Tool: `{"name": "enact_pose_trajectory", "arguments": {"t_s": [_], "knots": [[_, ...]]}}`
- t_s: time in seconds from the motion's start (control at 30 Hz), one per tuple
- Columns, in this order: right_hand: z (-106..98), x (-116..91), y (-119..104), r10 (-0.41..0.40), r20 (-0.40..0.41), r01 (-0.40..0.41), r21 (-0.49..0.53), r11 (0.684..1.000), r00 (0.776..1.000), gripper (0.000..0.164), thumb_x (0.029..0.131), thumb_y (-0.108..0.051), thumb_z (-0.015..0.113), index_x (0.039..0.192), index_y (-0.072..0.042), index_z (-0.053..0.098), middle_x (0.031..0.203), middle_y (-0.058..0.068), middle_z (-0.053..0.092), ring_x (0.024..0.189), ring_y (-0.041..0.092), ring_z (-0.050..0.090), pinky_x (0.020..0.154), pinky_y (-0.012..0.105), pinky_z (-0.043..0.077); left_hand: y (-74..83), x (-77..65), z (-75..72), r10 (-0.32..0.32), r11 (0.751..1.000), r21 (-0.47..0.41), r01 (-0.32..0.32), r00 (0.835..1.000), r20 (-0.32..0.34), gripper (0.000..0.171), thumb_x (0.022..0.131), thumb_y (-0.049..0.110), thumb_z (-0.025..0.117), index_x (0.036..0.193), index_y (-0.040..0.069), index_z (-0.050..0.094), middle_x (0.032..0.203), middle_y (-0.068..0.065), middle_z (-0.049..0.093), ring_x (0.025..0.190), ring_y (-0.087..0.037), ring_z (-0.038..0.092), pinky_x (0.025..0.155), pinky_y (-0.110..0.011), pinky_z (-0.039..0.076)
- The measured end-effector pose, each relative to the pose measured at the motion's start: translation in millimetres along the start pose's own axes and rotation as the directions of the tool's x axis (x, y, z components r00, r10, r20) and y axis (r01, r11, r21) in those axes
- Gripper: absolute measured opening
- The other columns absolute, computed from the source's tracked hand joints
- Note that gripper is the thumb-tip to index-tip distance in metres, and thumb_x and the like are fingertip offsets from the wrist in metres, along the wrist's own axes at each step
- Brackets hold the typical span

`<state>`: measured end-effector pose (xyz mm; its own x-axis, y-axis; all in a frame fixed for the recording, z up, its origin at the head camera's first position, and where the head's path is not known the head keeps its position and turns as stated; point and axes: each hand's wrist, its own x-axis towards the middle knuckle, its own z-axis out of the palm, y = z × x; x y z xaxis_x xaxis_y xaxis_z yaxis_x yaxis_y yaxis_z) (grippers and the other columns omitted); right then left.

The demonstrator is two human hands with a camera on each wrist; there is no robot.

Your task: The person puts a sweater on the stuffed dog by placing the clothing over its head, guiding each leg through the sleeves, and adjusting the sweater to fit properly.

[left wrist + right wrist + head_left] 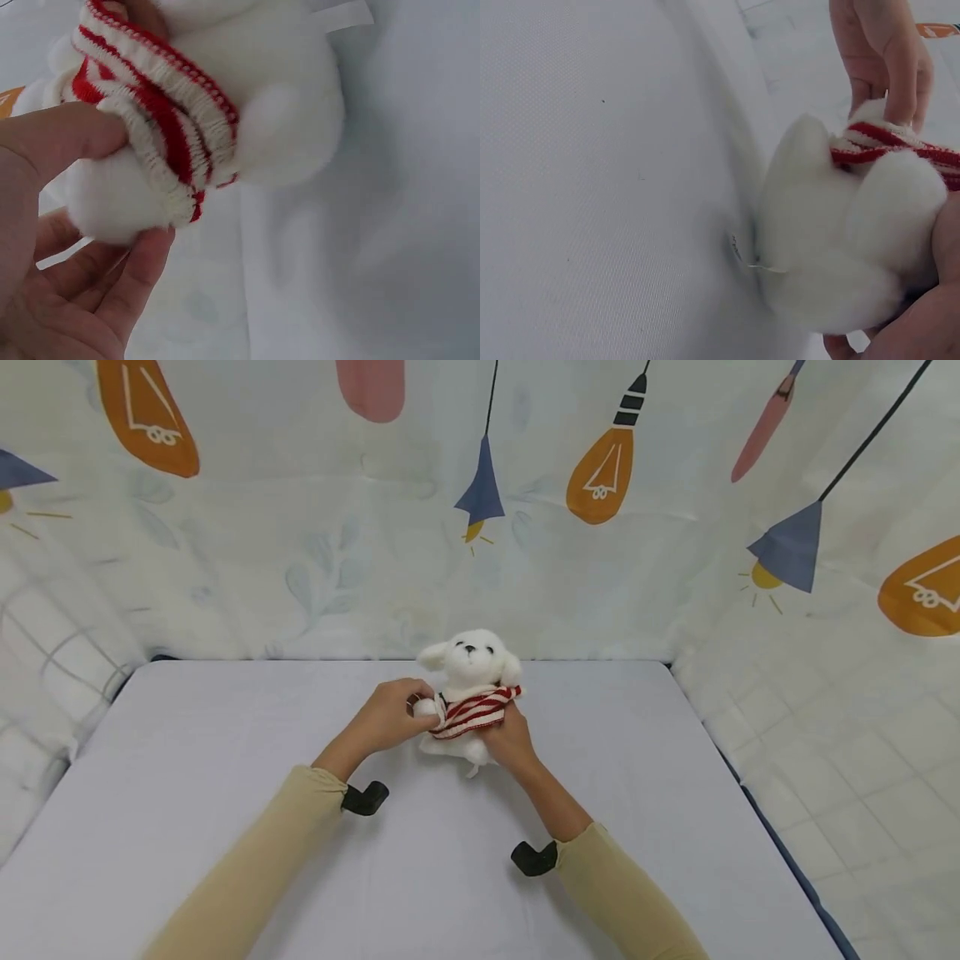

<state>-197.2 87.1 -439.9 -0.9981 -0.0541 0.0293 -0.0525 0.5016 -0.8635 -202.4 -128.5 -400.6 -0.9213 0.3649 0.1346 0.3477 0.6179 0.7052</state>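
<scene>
A white plush dog (472, 662) in a red-and-white striped knit sweater (476, 712) is held upright at the far middle of the table, facing me. My left hand (390, 714) pinches its front paw and the sweater's cuff; in the left wrist view the thumb lies on the cuff (154, 154) and the fingers sit under the round paw (112, 196). On the other side, my right hand (513, 742) grips the toy's body at the sweater's lower edge. Most of the right fingers are hidden behind the plush. A small white tag (346, 16) sticks out near its bottom.
The toy is on a white-covered table (225, 827). Behind it hangs a pale curtain (247, 560) printed with lamps and bulbs, close to the table's back edge. A black wrist-camera mount (366, 798) shows at the left cuff, another mount (534, 859) at the right.
</scene>
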Motion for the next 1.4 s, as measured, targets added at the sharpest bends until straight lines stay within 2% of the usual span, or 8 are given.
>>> {"name": "enact_pose_trajectory", "arguments": {"t_s": [0.13,0.33,0.5,0.63,0.87,1.07,1.13,1.4], "knots": [[-1,0,3,0.005,0.019,-0.005,0.033,0.999,1.0,0.056,0.088,-0.028,0.062,0.138,-0.011,0.042,0.133,0.013,0.058,0.12,0.027,0.056,0.101,0.047,0.045,-6.9,2.5,10.9,-0.07,0.995,-0.076,0.07,0.997,0.013,0.026,0.087,0.018,0.063,0.111,0.01,0.064,0.114,-0.011,0.066,0.1,-0.027,0.063,0.082,-0.04,0.052],[-1,2,6,0.006,0.043,-0.008,0.044,0.999,0.999,0.061,0.088,-0.03,0.062,0.142,-0.013,0.039,0.138,0.011,0.054,0.124,0.027,0.053,0.103,0.046,0.043,-18.6,3.4,16.0,-0.151,0.953,-0.245,0.181,0.979,0.137,0.029,0.094,0.02,0.054,0.122,0.013,0.059,0.132,-0.01,0.057,0.124,-0.03,0.054,0.097,-0.044,0.047],[-3,2,5,-0.005,0.014,0.004,0.043,0.999,1.0,0.063,0.087,-0.023,0.061,0.144,-0.009,0.036,0.14,0.013,0.052,0.128,0.028,0.05,0.106,0.047,0.041,-17.9,3.1,20.8,-0.1,0.964,-0.23,0.131,0.985,0.143,0.033,0.087,0.022,0.067,0.118,0.014,0.06,0.123,-0.008,0.061,0.113,-0.025,0.056,0.093,-0.041,0.047],[-2,2,5,-0.001,-0.003,0.001,0.052,0.999,1.0,0.063,0.087,-0.022,0.062,0.144,-0.01,0.037,0.141,0.013,0.052,0.131,0.028,0.048,0.108,0.047,0.039,-12.5,2.7,29.3,-0.163,0.954,-0.242,0.177,0.984,0.078,0.033,0.084,0.025,0.066,0.114,0.014,0.058,0.108,-0.011,0.064,0.091,-0.021,0.06,0.073,-0.032,0.049],[-7,3,5,0.008,0.058,-0.011,0.062,0.998,0.998,0.06,0.09,-0.025,0.064,0.143,-0.012,0.038,0.14,0.01,0.052,0.129,0.027,0.05,0.108,0.047,0.039,-10.0,5.0,30.9,-0.243,0.872,-0.438,0.218,0.97,-0.003,0.026,0.094,0.022,0.057,0.115,0.007,0.056,0.09,-0.014,0.065,0.07,-0.017,0.062,0.068,-0.039,0.054],[-13,1,6,-0.009,0.094,0.003,0.068,0.998,0.996,0.053,0.09,-0.023,0.063,0.138,-0.012,0.043,0.138,0.01,0.054,0.127,0.026,0.05,0.106,0.047,0.04,-10.8,8.4,28.9,-0.265,0.758,-0.601,0.255,0.961,0.075,0.029,0.094,0.015,0.053,0.119,-0.002,0.052,0.1,-0.015,0.062,0.076,-0.014,0.063,0.071,-0.03,0.055],[-14,1,5,-0.015,0.093,0.008,0.066,0.998,0.996,0.053,0.09,-0.023,0.063,0.138,-0.012,0.043,0.138,0.01,0.054,0.127,0.027,0.051,0.106,0.047,0.041,-9.9,9.0,27.8,-0.267,0.771,-0.579,0.265,0.96,0.084,0.03,0.093,0.014,0.053,0.119,-0.001,0.052,0.104,-0.016,0.061,0.077,-0.015,0.063,0.073,-0.032,0.055],[-12,1,4,-0.02,0.098,0.017,0.031,0.999,0.995,0.055,0.09,-0.023,0.064,0.139,-0.01,0.042,0.137,0.012,0.054,0.127,0.028,0.051,0.106,0.047,0.041,-2.3,8.0,23.2,-0.246,0.9,-0.353,0.256,0.966,0.074,0.017,0.089,0.016,0.057,0.105,0.011,0.057,0.112,-0.015,0.058,0.088,-0.023,0.057,0.069,-0.031,0.049]]}}
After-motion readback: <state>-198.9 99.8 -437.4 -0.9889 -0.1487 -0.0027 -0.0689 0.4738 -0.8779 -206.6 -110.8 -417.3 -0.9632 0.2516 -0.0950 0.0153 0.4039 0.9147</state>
